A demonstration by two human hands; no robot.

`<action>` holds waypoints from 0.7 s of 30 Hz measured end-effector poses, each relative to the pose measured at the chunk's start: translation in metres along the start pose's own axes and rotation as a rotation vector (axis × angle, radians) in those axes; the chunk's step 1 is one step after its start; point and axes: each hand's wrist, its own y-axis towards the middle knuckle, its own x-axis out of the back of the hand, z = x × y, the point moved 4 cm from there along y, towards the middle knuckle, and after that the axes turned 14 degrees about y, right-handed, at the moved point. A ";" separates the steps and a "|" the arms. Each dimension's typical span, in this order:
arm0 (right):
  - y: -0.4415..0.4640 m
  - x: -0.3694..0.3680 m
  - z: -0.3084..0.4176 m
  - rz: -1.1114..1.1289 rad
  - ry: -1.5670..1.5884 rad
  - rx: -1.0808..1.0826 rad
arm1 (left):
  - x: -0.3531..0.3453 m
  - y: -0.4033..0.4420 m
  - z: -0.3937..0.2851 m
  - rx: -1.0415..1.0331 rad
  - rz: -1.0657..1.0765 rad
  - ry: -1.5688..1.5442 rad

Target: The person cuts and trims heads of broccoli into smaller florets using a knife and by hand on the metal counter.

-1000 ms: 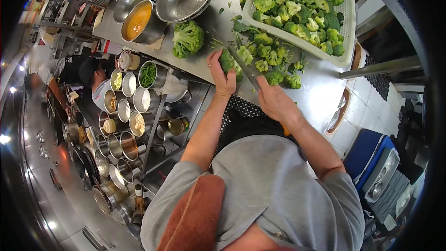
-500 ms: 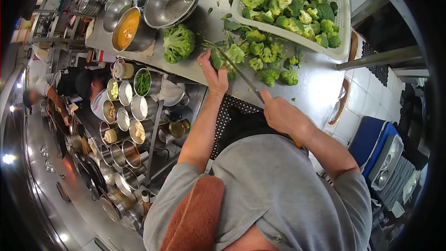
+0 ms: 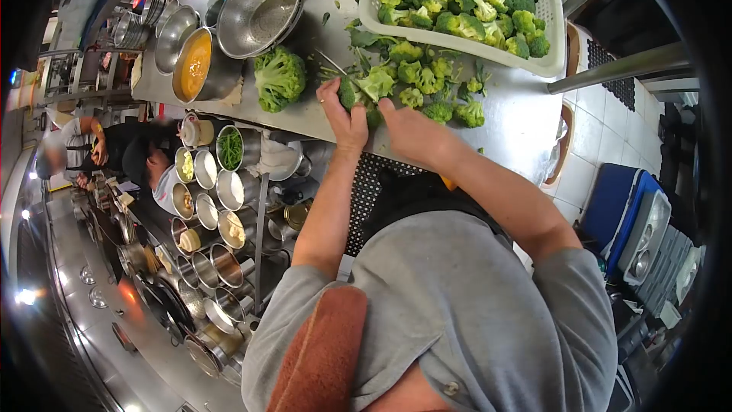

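Note:
My left hand (image 3: 345, 118) is wrapped round a piece of broccoli (image 3: 348, 93) near the front edge of the steel table (image 3: 518, 111). In my right hand (image 3: 415, 133) is a knife (image 3: 332, 63), its blade slanting up and left across the held piece. Cut florets (image 3: 438, 111) and leafy scraps lie just right of and beyond the blade. Left of my hands, a whole broccoli head (image 3: 279, 79) sits on the table. A white perforated basket (image 3: 555, 44) full of florets stands at the back right.
At the back left stand a metal colander (image 3: 259, 14) and a pot of orange liquid (image 3: 195, 62). Below left, a rack holds metal containers, one with chopped greens (image 3: 229, 148). Two people are at the far left. A metal bar (image 3: 621, 69) crosses at right.
The view has shifted, moving the table's contents left. My right hand with the knife has come closer to my left hand, and the blade now reaches further past the held broccoli.

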 end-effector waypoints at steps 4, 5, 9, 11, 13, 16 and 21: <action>-0.006 0.001 0.000 0.058 -0.051 -0.050 | 0.001 0.005 -0.003 0.003 0.006 0.017; -0.015 0.004 -0.001 0.094 -0.075 -0.116 | 0.000 0.007 -0.003 0.025 0.004 0.013; -0.032 0.006 -0.008 0.135 -0.060 -0.140 | -0.005 0.004 -0.001 0.045 -0.021 0.014; -0.019 0.000 -0.010 0.079 -0.089 -0.059 | -0.005 0.000 0.002 0.054 -0.027 0.004; -0.001 -0.003 -0.007 0.061 -0.117 -0.056 | -0.007 0.003 0.006 0.089 -0.009 -0.048; 0.001 -0.006 -0.011 0.057 -0.165 -0.071 | -0.008 0.004 0.006 0.081 0.010 0.017; -0.010 0.006 -0.027 0.016 -0.220 -0.080 | -0.004 -0.008 0.016 0.290 -0.058 -0.320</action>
